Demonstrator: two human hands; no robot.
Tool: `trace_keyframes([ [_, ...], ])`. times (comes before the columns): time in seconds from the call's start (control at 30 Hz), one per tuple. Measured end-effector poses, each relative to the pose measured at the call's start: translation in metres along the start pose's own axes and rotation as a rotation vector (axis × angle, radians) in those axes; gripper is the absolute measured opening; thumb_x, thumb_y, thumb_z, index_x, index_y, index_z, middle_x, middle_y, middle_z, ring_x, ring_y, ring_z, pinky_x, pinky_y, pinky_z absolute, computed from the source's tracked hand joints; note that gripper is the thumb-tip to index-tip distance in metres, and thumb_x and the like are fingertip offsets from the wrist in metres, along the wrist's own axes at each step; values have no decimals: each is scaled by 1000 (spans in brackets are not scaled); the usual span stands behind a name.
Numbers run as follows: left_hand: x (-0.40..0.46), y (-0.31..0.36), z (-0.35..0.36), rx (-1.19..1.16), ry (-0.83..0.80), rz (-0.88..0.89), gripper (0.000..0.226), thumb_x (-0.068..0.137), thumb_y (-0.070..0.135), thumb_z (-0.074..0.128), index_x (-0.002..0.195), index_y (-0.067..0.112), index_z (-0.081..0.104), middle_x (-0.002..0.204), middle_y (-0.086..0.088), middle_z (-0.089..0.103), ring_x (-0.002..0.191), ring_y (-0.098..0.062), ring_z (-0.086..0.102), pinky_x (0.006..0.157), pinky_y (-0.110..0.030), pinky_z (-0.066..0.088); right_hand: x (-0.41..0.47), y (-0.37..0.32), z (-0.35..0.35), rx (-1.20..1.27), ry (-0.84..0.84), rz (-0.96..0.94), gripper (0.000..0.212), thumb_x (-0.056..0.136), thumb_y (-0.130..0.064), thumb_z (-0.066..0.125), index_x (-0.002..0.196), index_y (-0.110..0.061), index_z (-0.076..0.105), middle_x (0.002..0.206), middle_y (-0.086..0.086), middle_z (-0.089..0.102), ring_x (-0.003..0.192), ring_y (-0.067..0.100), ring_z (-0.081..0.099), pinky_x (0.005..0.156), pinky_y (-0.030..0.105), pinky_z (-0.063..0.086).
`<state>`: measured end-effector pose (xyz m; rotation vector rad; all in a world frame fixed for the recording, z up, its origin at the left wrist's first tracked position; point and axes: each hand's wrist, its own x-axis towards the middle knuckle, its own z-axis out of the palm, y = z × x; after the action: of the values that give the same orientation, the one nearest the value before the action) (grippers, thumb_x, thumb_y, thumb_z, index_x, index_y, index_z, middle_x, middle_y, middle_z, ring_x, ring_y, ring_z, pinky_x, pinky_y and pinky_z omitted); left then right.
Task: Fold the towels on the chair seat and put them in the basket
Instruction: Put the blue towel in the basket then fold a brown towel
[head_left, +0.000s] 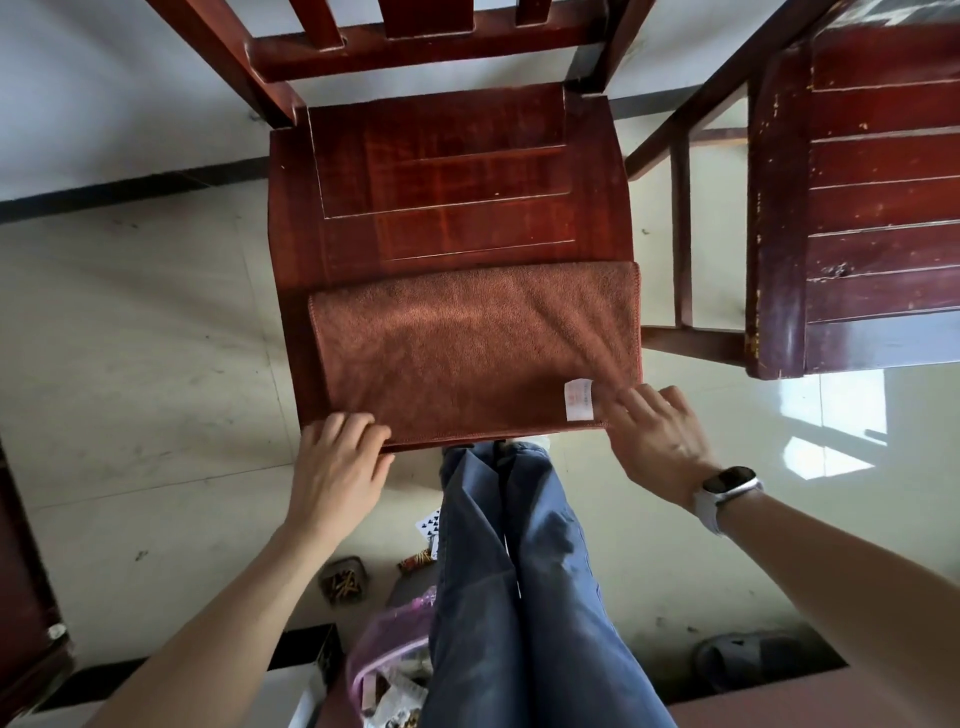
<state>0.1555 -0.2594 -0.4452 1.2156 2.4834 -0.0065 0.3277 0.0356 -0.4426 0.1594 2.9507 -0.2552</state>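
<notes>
Towel (467, 343) lies folded once on front of chair seat (441, 171), near edge at seat lip. Left hand (337, 462) fingers curl over near-left corner; right hand (657, 441) fingers pinch near-right corner by label (579, 399). Soft, light, limp terry, likely sags: grip corners. Basket not visible.

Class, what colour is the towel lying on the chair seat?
The towel is rusty brown with a small white label, seen in the head view.

brown towel (467, 348) lies on chair seat (441, 176).
</notes>
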Motion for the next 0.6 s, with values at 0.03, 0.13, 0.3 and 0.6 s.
trace_keyframes([
  [0.03, 3, 6, 1, -17, 8, 36, 29, 65, 20, 79, 89, 10, 66, 92, -7, 65, 83, -29, 61, 69, -40, 48, 5, -7, 1, 9, 2, -34, 24, 56, -3, 76, 76, -9, 66, 74, 8, 64, 61, 27, 59, 55, 32, 45],
  [0.13, 16, 20, 3, -58, 17, 117, 29, 64, 19, 80, 88, 10, 66, 91, -7, 66, 82, -27, 62, 67, -36, 50, 20, -27, 9, 18, -17, -121, 22, 60, -8, 76, 79, -14, 69, 77, 7, 66, 67, 26, 64, 57, 30, 48],
  [0.3, 31, 22, 3, -45, -5, 191, 23, 64, 16, 80, 82, 9, 67, 86, -7, 65, 76, -27, 62, 59, -33, 49, 37, -37, 14, -13, -113, -169, 17, 62, -5, 65, 75, -16, 66, 73, 1, 62, 67, 22, 62, 54, 28, 50],
  [0.6, 33, 15, -5, -157, 67, 242, 6, 73, 6, 72, 78, 6, 69, 76, -7, 66, 66, -26, 62, 51, -31, 52, 42, -24, 5, 61, -69, -265, 15, 67, 0, 59, 74, -13, 65, 69, 2, 61, 64, 23, 61, 56, 28, 49],
])
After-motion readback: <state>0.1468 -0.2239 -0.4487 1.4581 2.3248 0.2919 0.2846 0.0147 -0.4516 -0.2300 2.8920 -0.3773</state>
